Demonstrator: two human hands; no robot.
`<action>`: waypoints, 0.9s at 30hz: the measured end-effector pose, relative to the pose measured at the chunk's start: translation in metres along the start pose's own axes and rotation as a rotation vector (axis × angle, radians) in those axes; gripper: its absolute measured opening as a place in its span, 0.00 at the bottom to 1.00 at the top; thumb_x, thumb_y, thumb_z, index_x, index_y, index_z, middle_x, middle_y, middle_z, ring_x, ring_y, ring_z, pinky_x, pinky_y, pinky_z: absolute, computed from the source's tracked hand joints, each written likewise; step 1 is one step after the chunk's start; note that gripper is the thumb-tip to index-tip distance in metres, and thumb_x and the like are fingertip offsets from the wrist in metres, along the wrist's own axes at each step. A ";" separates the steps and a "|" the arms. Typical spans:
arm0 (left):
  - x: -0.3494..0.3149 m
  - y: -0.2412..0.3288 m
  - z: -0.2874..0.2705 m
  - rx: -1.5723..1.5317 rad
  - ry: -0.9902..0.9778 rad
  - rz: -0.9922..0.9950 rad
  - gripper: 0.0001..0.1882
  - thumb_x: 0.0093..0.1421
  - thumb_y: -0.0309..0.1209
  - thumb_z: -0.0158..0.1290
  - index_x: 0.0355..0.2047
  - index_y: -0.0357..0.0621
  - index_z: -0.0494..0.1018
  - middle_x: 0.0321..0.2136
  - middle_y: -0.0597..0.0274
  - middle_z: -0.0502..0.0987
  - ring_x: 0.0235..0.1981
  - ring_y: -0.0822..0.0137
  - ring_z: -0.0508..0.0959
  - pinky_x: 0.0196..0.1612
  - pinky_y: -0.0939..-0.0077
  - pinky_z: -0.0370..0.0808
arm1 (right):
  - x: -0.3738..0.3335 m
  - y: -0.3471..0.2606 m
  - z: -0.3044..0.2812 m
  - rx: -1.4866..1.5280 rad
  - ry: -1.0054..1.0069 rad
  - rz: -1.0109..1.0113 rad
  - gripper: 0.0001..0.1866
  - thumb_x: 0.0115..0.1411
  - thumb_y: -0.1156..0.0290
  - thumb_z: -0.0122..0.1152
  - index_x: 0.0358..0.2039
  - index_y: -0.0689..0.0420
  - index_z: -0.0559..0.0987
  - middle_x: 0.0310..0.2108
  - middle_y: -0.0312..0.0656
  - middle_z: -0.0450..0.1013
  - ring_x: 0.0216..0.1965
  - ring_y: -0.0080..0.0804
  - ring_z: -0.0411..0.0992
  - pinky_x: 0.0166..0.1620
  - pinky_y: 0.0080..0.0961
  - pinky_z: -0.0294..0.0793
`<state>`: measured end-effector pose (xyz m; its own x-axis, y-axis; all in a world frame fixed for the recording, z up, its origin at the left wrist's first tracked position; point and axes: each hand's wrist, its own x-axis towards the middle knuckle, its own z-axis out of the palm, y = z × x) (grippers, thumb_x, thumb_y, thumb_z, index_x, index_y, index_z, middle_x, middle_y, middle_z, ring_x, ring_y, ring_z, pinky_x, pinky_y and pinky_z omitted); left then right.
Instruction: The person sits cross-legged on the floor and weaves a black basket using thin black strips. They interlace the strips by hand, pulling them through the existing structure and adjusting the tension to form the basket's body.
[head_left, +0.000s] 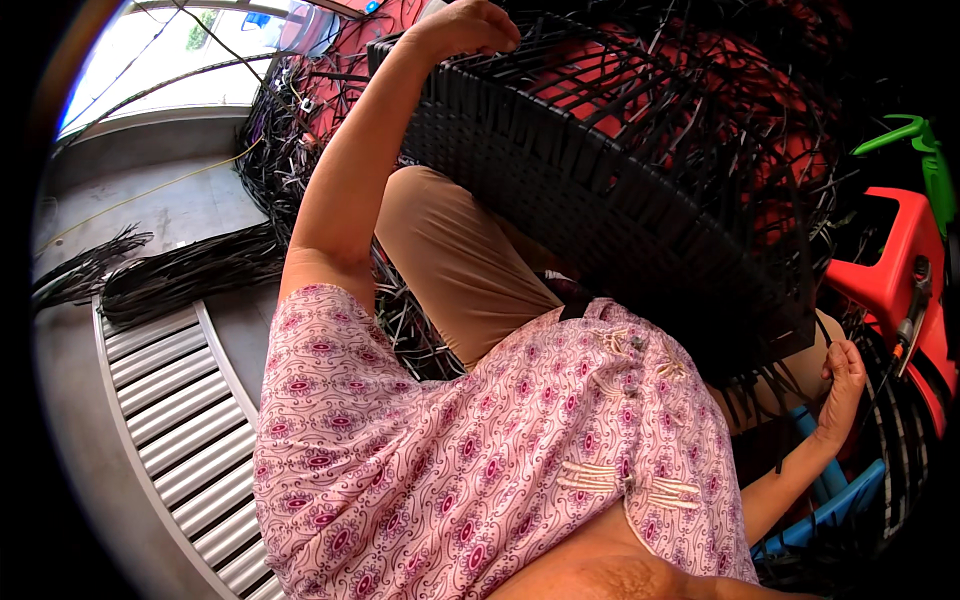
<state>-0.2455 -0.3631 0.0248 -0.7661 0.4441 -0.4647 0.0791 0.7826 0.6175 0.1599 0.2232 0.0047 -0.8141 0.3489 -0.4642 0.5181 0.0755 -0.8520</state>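
Note:
A large black woven basket rests tilted across my lap, its weave made of flat plastic strips. Many loose strip ends stick out beyond its far side in a tangle. My left hand is raised at the basket's far left corner, fingers curled inward; whatever they hold is hidden. Down at the right, beside the basket's near right corner, my right hand has its thumb and fingers pinched together. Dark strip ends hang close to it, but I cannot make out what is in the pinch.
A red plastic stool stands at the right with a hand tool on it, beside a green plastic piece. Blue plastic lies below. To the left, a black strip bundle lies by a slatted metal panel.

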 end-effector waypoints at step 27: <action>0.019 0.034 0.034 0.766 -0.149 -0.262 0.18 0.56 0.43 0.60 0.19 0.40 0.79 0.15 0.61 0.76 0.19 0.67 0.75 0.24 0.69 0.72 | -0.004 0.010 0.003 0.013 0.020 -0.028 0.11 0.63 0.64 0.64 0.36 0.60 0.79 0.23 0.27 0.65 0.25 0.15 0.59 0.32 0.15 0.58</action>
<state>-0.2359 -0.3135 0.0150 -0.7318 0.2170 -0.6461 0.3641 0.9258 -0.1015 0.1679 0.2198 -0.0030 -0.8228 0.3658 -0.4350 0.4916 0.0738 -0.8677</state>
